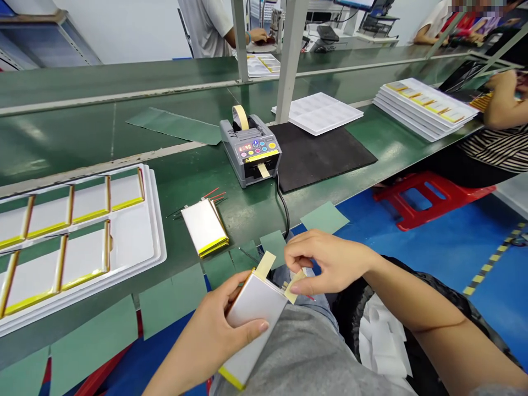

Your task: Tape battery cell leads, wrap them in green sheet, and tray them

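My left hand is wrapped round a silver pouch battery cell, held tilted above my lap with its yellow-taped end downward. One strip of cream tape sticks up from the cell's upper edge. At that edge's right corner, my right hand pinches a second piece of tape between thumb and finger, against the cell's tab. A bit of red wire shows below it. On the bench just ahead lies a small stack of similar cells with red and black wires.
A tape dispenser with a strip sticking out stands ahead, its black cable running to the bench edge. White trays of cells lie at left; more stacked trays are at right. A black mat and a red stool are nearby. Co-workers sit around.
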`<state>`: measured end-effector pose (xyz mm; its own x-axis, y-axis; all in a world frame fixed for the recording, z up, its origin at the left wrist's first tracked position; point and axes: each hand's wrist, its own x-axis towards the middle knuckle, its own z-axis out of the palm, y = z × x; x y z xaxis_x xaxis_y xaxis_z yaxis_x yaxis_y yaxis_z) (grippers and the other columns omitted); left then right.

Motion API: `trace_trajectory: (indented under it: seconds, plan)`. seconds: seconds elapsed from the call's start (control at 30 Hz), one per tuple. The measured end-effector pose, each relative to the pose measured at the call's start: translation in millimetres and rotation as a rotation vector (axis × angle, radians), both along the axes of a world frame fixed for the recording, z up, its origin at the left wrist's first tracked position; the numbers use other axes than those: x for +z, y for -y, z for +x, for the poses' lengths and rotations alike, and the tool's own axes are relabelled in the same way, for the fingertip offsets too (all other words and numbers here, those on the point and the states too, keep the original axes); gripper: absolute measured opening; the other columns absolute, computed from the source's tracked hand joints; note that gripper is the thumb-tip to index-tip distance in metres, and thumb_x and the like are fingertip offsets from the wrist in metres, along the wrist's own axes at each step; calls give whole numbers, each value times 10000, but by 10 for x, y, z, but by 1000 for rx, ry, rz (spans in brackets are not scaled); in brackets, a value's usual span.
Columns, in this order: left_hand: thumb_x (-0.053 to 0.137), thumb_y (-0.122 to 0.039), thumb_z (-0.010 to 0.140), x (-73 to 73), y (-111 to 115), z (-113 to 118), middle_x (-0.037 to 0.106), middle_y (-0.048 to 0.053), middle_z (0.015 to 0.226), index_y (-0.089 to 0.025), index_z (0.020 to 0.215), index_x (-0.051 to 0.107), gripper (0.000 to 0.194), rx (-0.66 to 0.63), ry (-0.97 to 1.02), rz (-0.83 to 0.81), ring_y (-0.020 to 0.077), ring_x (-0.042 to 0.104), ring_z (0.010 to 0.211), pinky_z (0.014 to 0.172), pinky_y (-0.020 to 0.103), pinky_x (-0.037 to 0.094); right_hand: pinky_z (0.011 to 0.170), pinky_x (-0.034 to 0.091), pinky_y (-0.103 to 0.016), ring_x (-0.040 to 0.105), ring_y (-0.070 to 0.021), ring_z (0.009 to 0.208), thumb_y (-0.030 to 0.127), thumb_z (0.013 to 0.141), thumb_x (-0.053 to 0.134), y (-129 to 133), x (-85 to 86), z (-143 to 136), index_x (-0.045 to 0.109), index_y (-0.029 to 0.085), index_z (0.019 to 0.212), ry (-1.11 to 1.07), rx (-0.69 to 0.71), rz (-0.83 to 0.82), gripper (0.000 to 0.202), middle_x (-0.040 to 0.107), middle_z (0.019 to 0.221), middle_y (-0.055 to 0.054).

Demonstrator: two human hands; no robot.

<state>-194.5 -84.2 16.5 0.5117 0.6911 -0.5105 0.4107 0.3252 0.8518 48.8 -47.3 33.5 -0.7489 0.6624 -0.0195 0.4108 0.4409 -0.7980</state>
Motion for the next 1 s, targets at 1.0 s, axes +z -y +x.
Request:
trace_trajectory:
  seconds: [1.0]
  plan:
    - [735, -403, 632, -169, 203, 51, 738, 21, 911, -252, 1122, 580, 536, 366, -260, 292, 253, 683, 777, 698, 330, 530, 666, 423, -307, 539, -186, 813, 419, 742, 713, 154, -132, -96, 478, 217, 1175, -25, -346, 263, 532, 570, 985, -61]
